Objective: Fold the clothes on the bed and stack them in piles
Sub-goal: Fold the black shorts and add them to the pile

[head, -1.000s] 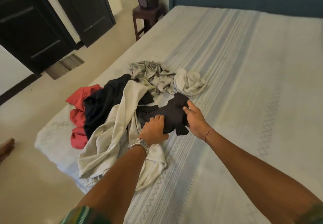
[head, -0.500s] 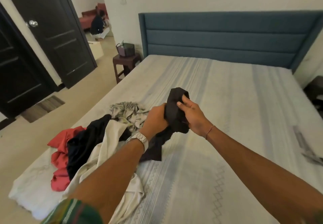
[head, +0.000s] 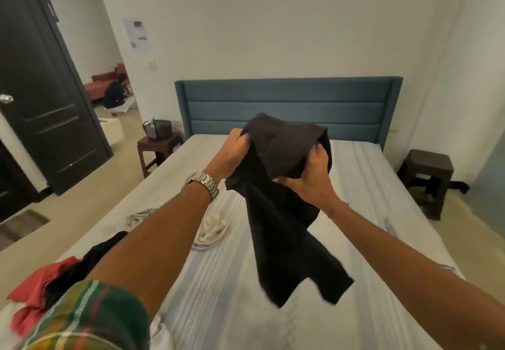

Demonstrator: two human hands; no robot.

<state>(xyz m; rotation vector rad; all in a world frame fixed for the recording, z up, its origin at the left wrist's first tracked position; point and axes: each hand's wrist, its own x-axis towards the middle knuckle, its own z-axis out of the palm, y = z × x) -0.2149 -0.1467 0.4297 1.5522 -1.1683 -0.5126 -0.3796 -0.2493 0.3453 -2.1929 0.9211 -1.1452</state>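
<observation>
Clearly we are only at the beginning: our left hand (head: 235, 149) and right hand (head: 311, 174) both grip the unfolded black garment (head: 284, 213) above the bed (head: 363, 240), the heap of clothes (head: 54, 281) at near left waits, and no pile shows.

Both arms outstretched, raised — left hand (head: 237, 149) fisted, knuckles up, wristwatch (head: 202, 183) on wrist; right hand (head: 311, 177) palm inward, fingers curled, both gripping dark cloth (head: 284, 213).
</observation>
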